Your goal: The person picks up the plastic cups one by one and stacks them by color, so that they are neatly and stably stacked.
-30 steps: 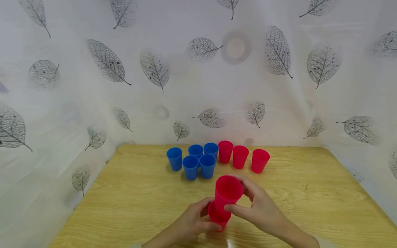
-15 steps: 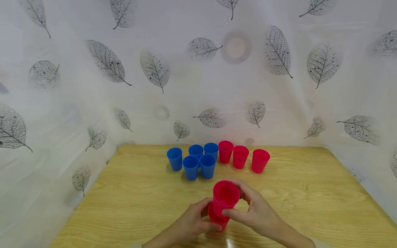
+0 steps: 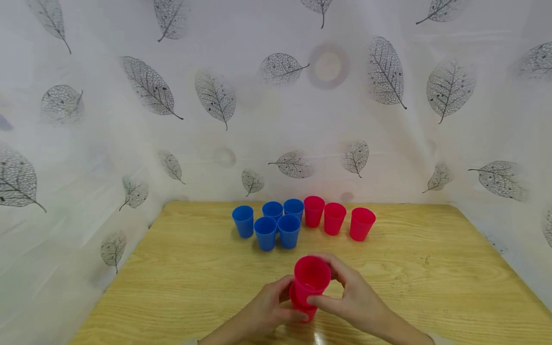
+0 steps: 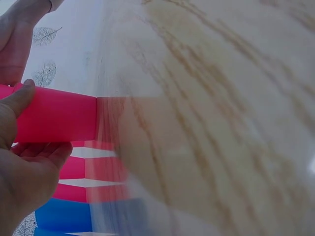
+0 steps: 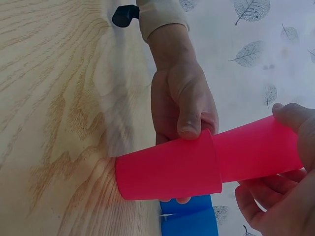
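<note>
Near the front of the table, my left hand (image 3: 268, 306) grips a red plastic cup (image 5: 167, 167) that stands upright on the tabletop. My right hand (image 3: 360, 302) holds a second red cup (image 3: 312, 275) by its side, thumb in front and fingers behind. The base of this upper cup sits inside the mouth of the lower one, as the right wrist view shows, with much of its wall still above the rim. In the left wrist view, my left thumb and fingers lie on opposite sides of the lower cup (image 4: 59, 115).
Several blue cups (image 3: 266, 235) stand upright in a cluster toward the back of the wooden table (image 3: 181, 278). Beside them on the right are three red cups (image 3: 334, 219). A white curtain (image 3: 276, 120) with leaf prints hangs behind the table and along both sides.
My right hand has moved down and slightly left, lowering the upper red cup further into the lower one. My left hand and the cups at the back have stayed put.
</note>
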### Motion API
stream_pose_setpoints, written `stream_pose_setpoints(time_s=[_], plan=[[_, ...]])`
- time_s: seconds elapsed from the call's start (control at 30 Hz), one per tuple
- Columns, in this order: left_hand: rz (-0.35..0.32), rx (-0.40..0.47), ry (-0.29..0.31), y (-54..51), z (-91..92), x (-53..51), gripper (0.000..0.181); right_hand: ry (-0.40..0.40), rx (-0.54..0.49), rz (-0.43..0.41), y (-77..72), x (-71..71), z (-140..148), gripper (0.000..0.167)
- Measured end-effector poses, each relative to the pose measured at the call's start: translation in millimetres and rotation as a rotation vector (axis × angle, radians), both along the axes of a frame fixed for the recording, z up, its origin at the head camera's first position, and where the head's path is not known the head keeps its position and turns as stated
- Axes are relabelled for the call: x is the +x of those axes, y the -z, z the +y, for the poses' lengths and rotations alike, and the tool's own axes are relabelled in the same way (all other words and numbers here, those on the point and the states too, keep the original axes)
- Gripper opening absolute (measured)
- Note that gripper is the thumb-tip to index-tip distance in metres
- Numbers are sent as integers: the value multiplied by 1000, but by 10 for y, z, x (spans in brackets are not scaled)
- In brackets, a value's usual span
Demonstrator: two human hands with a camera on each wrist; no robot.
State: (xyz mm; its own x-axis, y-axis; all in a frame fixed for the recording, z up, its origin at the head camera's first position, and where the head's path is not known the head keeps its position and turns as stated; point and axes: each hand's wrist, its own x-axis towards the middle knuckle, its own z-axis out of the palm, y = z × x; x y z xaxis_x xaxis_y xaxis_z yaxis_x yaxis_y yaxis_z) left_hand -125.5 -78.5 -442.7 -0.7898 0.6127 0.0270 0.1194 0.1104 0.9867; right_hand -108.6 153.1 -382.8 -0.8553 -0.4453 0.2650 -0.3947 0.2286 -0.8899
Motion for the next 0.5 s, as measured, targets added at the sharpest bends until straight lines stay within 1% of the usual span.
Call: stream_pose_setpoints(time_s=[0.13,0.27,0.5], plan=[[10,2,6,10,-2,0,52,4,10,39,39,-6,4,58],[16,-2,5,9,-1,-3,52,15,30,47,64,-17,6,57],[-3,-27,-14,-11,12,-14,52,29,61,8,103,-22,18,58]])
